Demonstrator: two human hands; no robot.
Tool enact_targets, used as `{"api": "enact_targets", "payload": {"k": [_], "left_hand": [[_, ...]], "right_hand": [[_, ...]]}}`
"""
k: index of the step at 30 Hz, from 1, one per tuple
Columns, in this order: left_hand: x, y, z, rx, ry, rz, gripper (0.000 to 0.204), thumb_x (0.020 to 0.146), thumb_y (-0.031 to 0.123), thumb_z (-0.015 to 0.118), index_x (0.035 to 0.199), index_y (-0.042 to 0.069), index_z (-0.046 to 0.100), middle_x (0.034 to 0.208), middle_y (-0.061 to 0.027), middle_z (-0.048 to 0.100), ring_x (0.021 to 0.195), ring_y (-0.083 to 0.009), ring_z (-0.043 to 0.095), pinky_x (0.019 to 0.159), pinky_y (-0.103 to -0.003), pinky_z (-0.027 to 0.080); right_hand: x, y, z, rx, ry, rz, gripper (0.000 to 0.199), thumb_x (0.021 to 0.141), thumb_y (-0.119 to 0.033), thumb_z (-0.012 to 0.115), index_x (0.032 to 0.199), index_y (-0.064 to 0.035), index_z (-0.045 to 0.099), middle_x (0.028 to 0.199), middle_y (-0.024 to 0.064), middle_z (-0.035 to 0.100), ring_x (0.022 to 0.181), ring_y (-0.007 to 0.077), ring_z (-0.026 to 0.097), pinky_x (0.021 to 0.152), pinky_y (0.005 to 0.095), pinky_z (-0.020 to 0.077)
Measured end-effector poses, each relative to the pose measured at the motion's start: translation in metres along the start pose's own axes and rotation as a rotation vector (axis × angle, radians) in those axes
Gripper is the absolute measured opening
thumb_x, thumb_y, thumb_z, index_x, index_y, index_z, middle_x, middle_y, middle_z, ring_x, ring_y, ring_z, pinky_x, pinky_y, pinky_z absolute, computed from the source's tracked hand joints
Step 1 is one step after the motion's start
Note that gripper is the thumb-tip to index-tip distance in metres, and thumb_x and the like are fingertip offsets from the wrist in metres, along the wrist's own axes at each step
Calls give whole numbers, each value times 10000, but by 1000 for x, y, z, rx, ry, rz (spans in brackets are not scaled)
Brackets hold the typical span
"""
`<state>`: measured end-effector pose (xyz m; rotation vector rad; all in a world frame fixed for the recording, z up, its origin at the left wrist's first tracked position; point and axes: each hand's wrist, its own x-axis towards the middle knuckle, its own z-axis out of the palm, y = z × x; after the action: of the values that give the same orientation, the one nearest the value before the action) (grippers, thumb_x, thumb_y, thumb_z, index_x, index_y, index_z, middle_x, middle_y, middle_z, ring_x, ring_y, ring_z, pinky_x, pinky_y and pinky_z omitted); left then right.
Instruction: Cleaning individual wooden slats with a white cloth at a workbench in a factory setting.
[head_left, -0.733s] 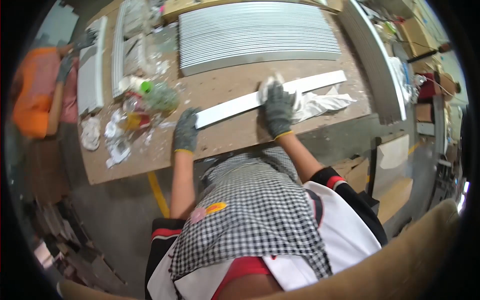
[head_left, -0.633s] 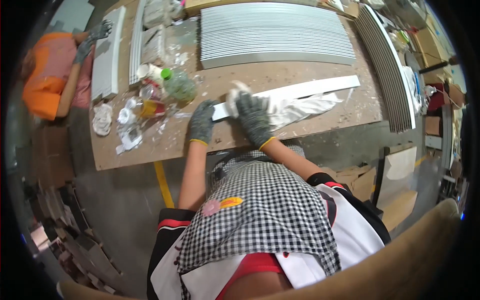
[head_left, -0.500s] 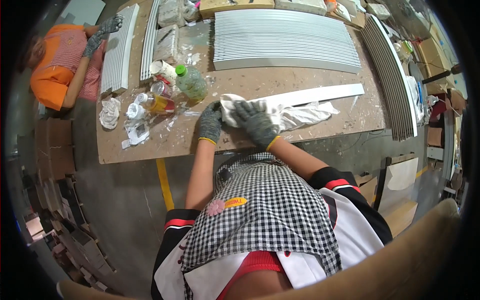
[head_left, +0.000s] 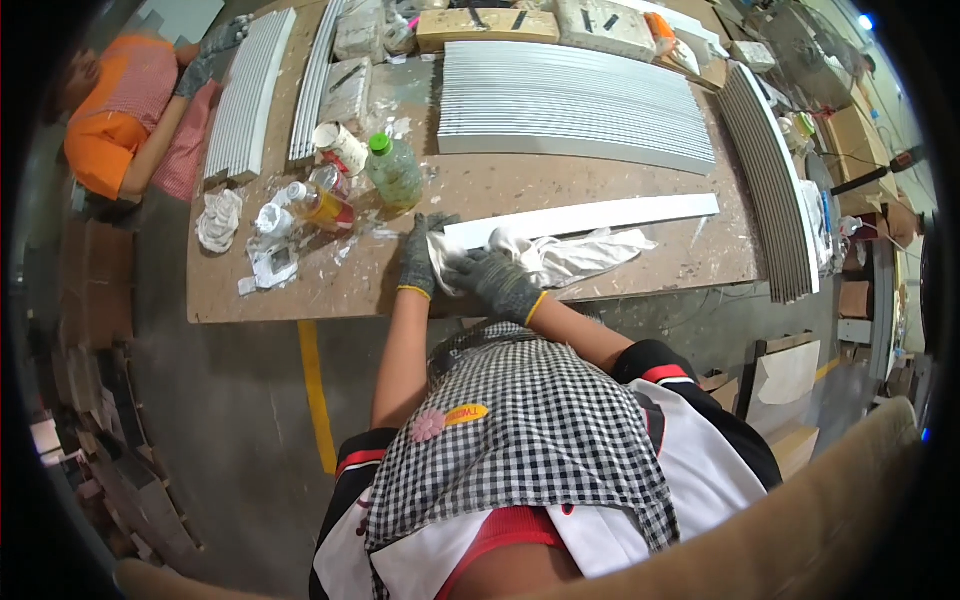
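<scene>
A long white strip (head_left: 600,216) lies across the near part of the table, its left end between my hands. My left hand (head_left: 418,262), in a grey glove with a yellow cuff, is closed round that left end, its fingers partly hidden. A crumpled white cloth (head_left: 585,258) lies along the strip's near side and bunches up between my hands. My right hand (head_left: 498,284), gloved the same way, is closed on the bunched cloth just below the strip; its fingertips are buried in the folds.
On the brown table (head_left: 400,300), left of my hands, stand a green-capped bottle (head_left: 394,175), a bottle of amber liquid (head_left: 322,208), a can (head_left: 340,150) and a rag (head_left: 219,222). Stacked white strips (head_left: 575,105) lie beyond; more strips (head_left: 770,180) line the right edge. A co-worker (head_left: 125,120) works at far left.
My right hand has slid off the strip's top toward me, drawing the cloth down and baring the strip's left end. The view has shifted slightly.
</scene>
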<state>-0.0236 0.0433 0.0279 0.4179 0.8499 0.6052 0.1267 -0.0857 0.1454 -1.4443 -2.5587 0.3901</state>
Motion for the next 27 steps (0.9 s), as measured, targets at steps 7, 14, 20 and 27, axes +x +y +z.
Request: {"api": "enact_targets", "payload": {"k": [7,14,20,27], "left_hand": [[-55,5,76,535,-8,300,393,902,92,634,1260,1,501,1077,-129,609,1006,-217,611,815,-357,551],[-148,49,152,574,-101,636,504,847,30,588,1332,-32,461,1257,-99,538,1133,-214,537,1009,-338,422],[-187,83,150,838,67,792,526,875,208,701,1289,-30,480,1210,-131,544,1101,-233,553,866,-351,546],[-180,106,172,743,114,776,579,879,241,711,1310,-46,452,1181,-113,563,1074,-237,561,829,-356,564]], "right_hand": [[-102,27,-146,217,134,831,313,878,-109,523,1168,-109,640,1083,192,659,963,350,648,861,423,520],[-36,2,-133,-65,407,173,521,843,-243,603,1337,-102,514,1339,152,528,1209,342,528,1059,519,361],[-84,81,-114,-194,673,335,475,755,-217,660,1218,-158,574,1181,97,547,1080,273,541,982,498,389],[-215,243,-82,-357,844,603,524,633,-190,714,1130,-179,551,1151,102,536,1147,301,522,1102,545,293]]}}
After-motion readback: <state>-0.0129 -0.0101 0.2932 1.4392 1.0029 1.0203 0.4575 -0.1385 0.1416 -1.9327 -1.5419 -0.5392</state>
